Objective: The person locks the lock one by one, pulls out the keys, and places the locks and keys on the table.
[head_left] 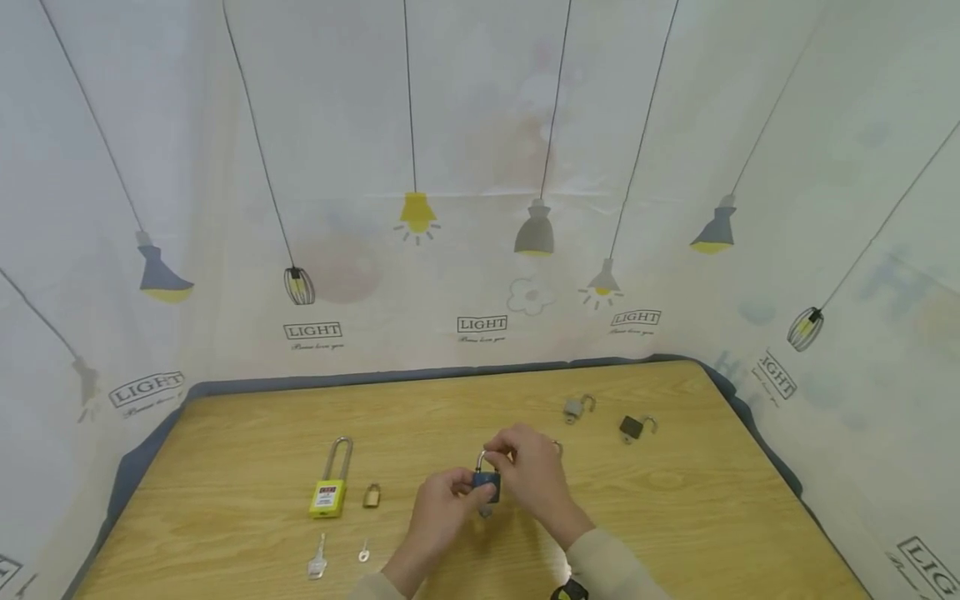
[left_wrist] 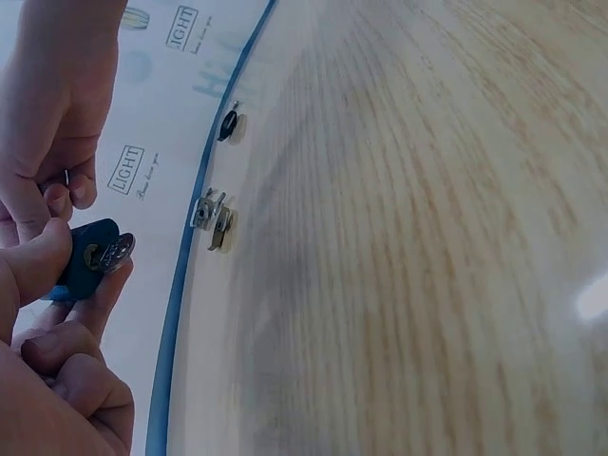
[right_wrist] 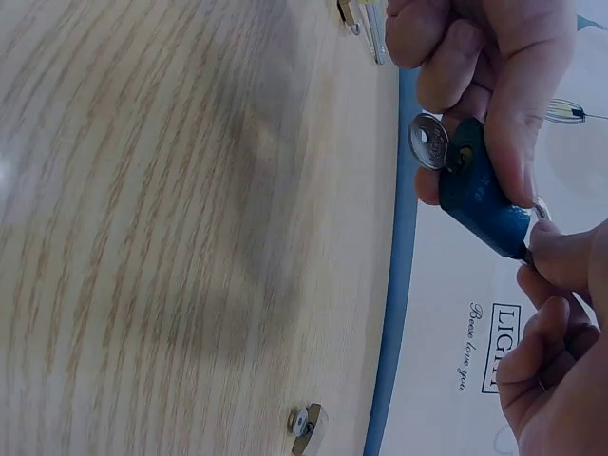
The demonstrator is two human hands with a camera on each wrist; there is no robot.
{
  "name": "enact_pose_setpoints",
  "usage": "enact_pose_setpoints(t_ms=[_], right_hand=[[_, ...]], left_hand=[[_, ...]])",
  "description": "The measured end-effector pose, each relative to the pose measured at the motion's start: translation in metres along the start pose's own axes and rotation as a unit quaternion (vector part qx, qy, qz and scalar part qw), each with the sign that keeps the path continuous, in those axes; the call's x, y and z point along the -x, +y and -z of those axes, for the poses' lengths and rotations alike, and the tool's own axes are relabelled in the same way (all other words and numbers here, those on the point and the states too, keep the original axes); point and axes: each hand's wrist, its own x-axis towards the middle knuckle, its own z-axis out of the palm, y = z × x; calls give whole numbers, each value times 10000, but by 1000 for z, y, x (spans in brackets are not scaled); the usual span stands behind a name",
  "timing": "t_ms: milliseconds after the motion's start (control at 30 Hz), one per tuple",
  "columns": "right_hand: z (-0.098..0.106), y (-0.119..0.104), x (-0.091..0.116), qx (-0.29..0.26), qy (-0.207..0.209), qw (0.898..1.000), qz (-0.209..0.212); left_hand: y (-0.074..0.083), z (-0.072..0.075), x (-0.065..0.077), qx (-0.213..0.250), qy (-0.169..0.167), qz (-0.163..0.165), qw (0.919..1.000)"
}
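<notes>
A blue padlock (head_left: 491, 492) is held up over the table between both hands. My left hand (head_left: 438, 512) grips its body, thumb across the front. My right hand (head_left: 534, 473) pinches the metal shackle (head_left: 481, 457) at the top; fingers cover part of it, so I cannot tell whether it is fully in the body. A silver key (right_wrist: 429, 141) stands in the keyhole on the underside of the padlock (right_wrist: 484, 201). The left wrist view shows this key (left_wrist: 118, 252) beside the left fingertips.
At left lie a yellow long-shackle padlock (head_left: 327, 498), a small brass padlock (head_left: 372, 497), a larger key (head_left: 318, 567) and a small key (head_left: 363, 552). Farther right are a grey padlock (head_left: 573, 408) and a black padlock (head_left: 632, 428), shackles open. Another shackle (head_left: 558, 447) shows behind the right hand.
</notes>
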Motion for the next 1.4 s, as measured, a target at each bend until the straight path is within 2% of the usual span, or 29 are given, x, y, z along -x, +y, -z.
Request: enact_pose_setpoints(t_ms=[267,400,567,767,1000,1200,1400], right_hand=[[-4,-11,2,544,16,9985,-38],[-5,-13,3,702,-26,9975,-78],[-5,-8,2,636,-237,9974,-248],[-3,-2,1,466,-405,9975,-354],[0,3,5,121,-624,9972,-394],[1,9,11,-574,-592,9926,-890],[3,14,23,-997,-726,9864,-1086]], left_hand=[[1,-3,2,346,217,97,9991],[1,-5,2,372,357,92,9986],[-1,-4,1,381,203,102,9990],[-1,-1,1,218,47,57,9997],[-4,2,1,72,-74,181,9998],[-7,6,-2,-119,43,182,9998],[-8,11,-4,-105,308,283,9991]])
